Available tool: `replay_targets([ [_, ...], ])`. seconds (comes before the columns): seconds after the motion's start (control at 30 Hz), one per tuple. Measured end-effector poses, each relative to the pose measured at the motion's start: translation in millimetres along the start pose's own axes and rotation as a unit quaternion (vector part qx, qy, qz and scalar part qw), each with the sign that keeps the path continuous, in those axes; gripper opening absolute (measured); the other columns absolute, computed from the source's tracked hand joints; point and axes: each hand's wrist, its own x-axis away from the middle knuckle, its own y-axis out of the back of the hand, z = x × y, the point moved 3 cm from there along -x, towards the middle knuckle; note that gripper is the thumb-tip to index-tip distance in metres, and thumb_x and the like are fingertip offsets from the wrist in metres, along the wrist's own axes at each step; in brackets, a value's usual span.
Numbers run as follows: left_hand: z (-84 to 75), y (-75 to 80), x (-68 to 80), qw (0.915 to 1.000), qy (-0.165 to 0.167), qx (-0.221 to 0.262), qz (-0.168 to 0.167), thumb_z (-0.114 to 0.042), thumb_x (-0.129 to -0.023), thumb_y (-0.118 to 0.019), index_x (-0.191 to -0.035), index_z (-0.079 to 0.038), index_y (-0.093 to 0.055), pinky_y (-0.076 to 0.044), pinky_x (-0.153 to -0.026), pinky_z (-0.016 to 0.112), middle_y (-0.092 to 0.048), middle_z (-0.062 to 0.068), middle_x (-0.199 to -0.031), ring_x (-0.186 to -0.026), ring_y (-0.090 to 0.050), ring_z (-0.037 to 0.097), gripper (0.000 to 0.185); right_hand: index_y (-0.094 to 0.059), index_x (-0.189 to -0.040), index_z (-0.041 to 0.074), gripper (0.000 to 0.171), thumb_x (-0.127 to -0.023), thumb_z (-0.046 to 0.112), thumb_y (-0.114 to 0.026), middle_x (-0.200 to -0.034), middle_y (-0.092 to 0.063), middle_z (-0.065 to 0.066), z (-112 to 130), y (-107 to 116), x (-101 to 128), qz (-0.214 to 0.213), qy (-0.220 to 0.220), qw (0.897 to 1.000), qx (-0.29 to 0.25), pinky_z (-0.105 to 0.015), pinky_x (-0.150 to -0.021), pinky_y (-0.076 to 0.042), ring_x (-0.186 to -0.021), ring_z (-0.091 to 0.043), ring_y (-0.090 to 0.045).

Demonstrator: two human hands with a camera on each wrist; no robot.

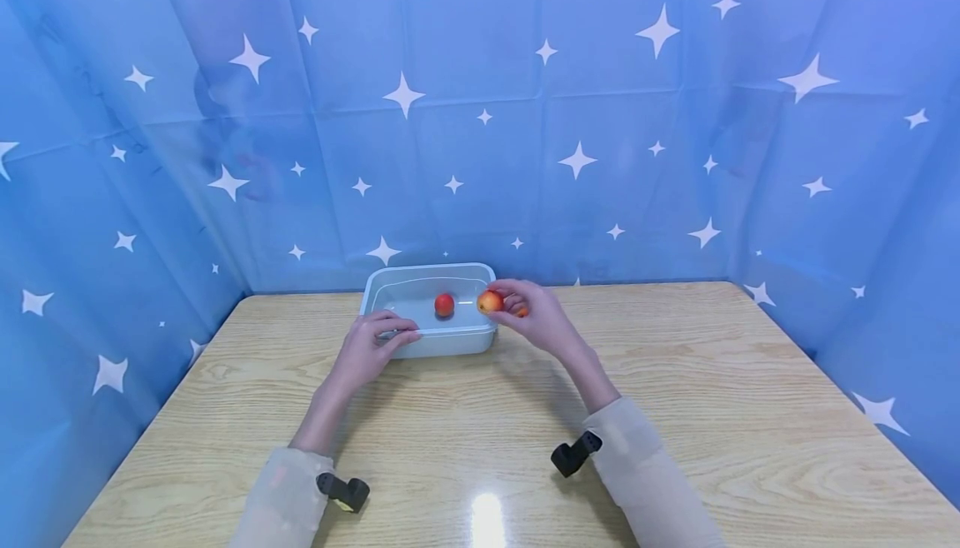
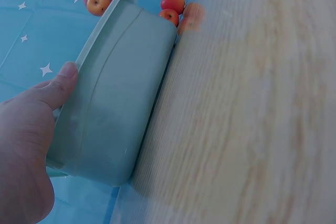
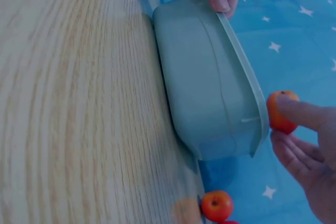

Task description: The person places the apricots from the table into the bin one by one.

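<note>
A pale translucent plastic tub (image 1: 450,341) stands at the table's far side. One small red fruit (image 1: 444,305) lies inside it. My left hand (image 1: 396,332) grips the tub's near left rim, its thumb (image 2: 59,86) pressed on the outer wall (image 2: 121,93). My right hand (image 1: 504,298) pinches a small orange-red fruit (image 1: 490,301) just above the tub's right rim, and the same fruit (image 3: 281,111) shows between fingertips in the right wrist view. Two more small fruits (image 2: 172,9) lie on the table by the tub's right end; one of these fruits (image 3: 217,205) shows in the right wrist view.
The wooden table (image 1: 480,415) stretches wide in front of the tub. A blue star-patterned curtain (image 1: 480,115) closes off the back and both sides. A black wrist camera (image 1: 573,454) sits on each sleeve.
</note>
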Motion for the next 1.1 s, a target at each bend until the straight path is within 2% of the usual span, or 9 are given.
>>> replay_targets([
  [0.17, -0.8, 0.3, -0.3, 1.0000, 0.001, -0.001, 0.001, -0.020, -0.090, -0.078, -0.100, -0.008, -0.080, -0.040, -0.095, 0.047, -0.071, -0.002, -0.093, -0.096, -0.063, 0.021, 0.016, -0.065, -0.131, 0.005, 0.042, -0.090, 0.007, -0.077, -0.111, -0.068, -0.017, 0, -2, 0, 0.009, 0.006, 1.000, 0.001, -0.045, -0.086, -0.056, -0.093, -0.025, -0.068],
  [0.47, -0.6, 0.0, -0.8, 1.0000, -0.003, 0.002, -0.002, -0.019, -0.088, -0.080, -0.100, -0.009, -0.080, -0.043, -0.093, 0.045, -0.072, -0.003, -0.092, -0.095, -0.064, 0.020, 0.016, -0.066, -0.129, 0.004, 0.039, -0.091, 0.008, -0.076, -0.109, -0.068, -0.012, 1, -2, -1, 0.007, 0.007, 1.000, 0.011, -0.043, -0.087, -0.057, -0.094, -0.024, -0.068],
  [0.6, -0.4, -0.2, -0.6, 1.0000, -0.006, 0.002, -0.005, -0.019, -0.088, -0.080, -0.100, -0.008, -0.080, -0.045, -0.092, 0.045, -0.072, -0.003, -0.093, -0.095, -0.064, 0.020, 0.016, -0.066, -0.130, 0.004, 0.039, -0.093, 0.011, -0.075, -0.112, -0.069, -0.013, 1, -1, -2, 0.006, 0.011, 1.000, 0.015, -0.041, -0.087, -0.057, -0.094, -0.023, -0.067],
  [0.73, -1.3, -0.1, -0.2, 0.9999, -0.013, 0.002, -0.008, -0.017, -0.088, -0.080, -0.099, -0.009, -0.081, -0.046, -0.090, 0.045, -0.072, -0.002, -0.092, -0.093, -0.064, 0.020, 0.014, -0.066, -0.130, 0.005, 0.037, -0.095, 0.015, -0.074, -0.111, -0.069, -0.013, -1, 3, -3, -0.004, 0.016, 1.000, 0.016, -0.041, -0.085, -0.056, -0.093, -0.022, -0.067],
  [0.93, -1.4, -0.1, -0.4, 0.9999, -0.014, 0.002, -0.009, -0.017, -0.088, -0.080, -0.099, -0.008, -0.081, -0.048, -0.089, 0.044, -0.072, -0.002, -0.092, -0.093, -0.065, 0.020, 0.014, -0.066, -0.129, 0.004, 0.037, -0.096, 0.019, -0.072, -0.107, -0.068, -0.010, -5, 11, -4, -0.020, 0.006, 1.000, 0.002, -0.037, -0.076, -0.058, -0.090, -0.022, -0.068],
  [1.1, -1.3, -0.6, -0.4, 0.9999, -0.008, 0.002, -0.007, -0.018, -0.088, -0.080, -0.099, -0.008, -0.081, -0.050, -0.088, 0.043, -0.072, -0.002, -0.092, -0.093, -0.065, 0.019, 0.014, -0.066, -0.129, 0.002, 0.037, -0.096, 0.019, -0.072, -0.110, -0.069, -0.015, -11, 18, -6, -0.035, -0.001, 0.999, 0.010, -0.041, -0.081, -0.056, -0.093, -0.026, -0.067],
])
